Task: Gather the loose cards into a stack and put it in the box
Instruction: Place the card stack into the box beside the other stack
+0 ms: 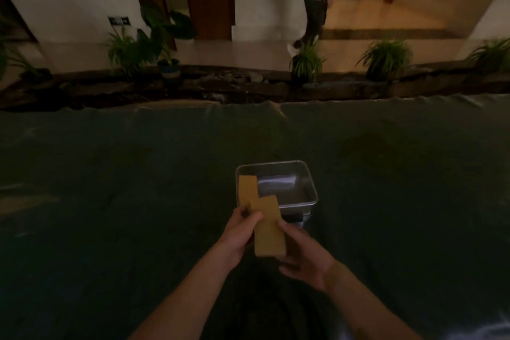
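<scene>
head view, looking down: two bare forearms are seen reaching forward over a table covered with a dark cloth (138,174). a thick stack of yellow cards (269,234) is held in the air between the hands, just in front of a shallow metal box (310,188). the stack is cradled from below and from the right by the right hand (302,258), whose fingers are curled around its lower end. a single yellow card (247,189) is pinched at its near end by the left hand (238,232), thumb and fingers pressed together on it, and its far end is raised over the left near corner of the box. this card is overlapped by the top of the stack; whether the two touch cannot be made out in the dim, blurred light. the box is set on the cloth with its shiny floor exposed, and something grey, possibly a lid, is glimpsed under its near edge. beyond the table, potted plants (385,59) are lined along a rocky border, and a standing person (316,0) is seen on the tiled floor.
</scene>
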{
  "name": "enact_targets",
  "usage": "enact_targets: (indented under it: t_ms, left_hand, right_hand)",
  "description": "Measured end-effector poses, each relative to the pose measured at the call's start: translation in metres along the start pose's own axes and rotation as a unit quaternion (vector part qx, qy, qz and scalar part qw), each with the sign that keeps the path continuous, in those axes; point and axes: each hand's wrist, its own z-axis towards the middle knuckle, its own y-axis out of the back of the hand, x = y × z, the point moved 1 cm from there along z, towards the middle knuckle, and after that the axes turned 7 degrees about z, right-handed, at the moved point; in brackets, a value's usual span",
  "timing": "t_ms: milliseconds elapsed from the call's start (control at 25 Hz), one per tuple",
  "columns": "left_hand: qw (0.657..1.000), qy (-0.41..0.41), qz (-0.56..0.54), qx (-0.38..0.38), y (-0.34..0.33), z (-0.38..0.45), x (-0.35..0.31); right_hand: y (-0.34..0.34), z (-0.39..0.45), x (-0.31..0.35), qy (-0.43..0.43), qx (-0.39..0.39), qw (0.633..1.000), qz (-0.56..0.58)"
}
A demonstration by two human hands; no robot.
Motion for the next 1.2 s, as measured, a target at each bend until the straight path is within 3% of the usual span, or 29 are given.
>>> enact_targets:
  t_ms: [160, 360, 480, 640, 760, 880, 960, 1040, 1200]
  left_hand:
    - [0.998, -0.034, 0.050, 0.024, -0.029, -0.005, -0.010]
    - [0.993, -0.081, 0.071, -0.047, -0.064, 0.003, -0.016]
    - [0.994, -0.076, 0.046, -0.064, -0.077, 0.020, -0.026]
    - [0.996, -0.057, 0.057, -0.032, -0.094, 0.037, -0.038]
    - [0.999, -0.031, 0.008, -0.025, -0.103, 0.053, -0.052]
    - [0.992, -0.039, -0.060, -0.104, -0.113, 0.072, -0.061]
    - [0.988, -0.071, -0.041, -0.134, -0.129, 0.079, -0.060]
    - [0.988, -0.083, -0.018, -0.130, -0.141, 0.084, -0.060]
    - [0.985, -0.029, -0.117, -0.123, -0.132, 0.097, -0.057]
  right_hand:
    - [-0.011, -0.006, 0.021, 0.037, -0.008, 0.999, 0.020]
    - [-0.023, -0.004, 0.041, 0.109, -0.050, 0.993, 0.007]
    - [-0.015, 0.007, 0.060, 0.119, -0.075, 0.990, -0.014]
    - [0.003, 0.019, 0.083, 0.138, -0.086, 0.986, -0.031]
    - [0.027, 0.031, 0.108, 0.127, -0.066, 0.989, -0.036]
    - [0.045, 0.044, 0.131, 0.104, -0.052, 0.992, -0.043]
    - [0.051, 0.052, 0.136, 0.100, -0.035, 0.993, -0.056]
    - [0.055, 0.059, 0.137, 0.098, -0.024, 0.993, -0.064]
    - [0.058, 0.073, 0.145, 0.094, -0.040, 0.992, -0.072]
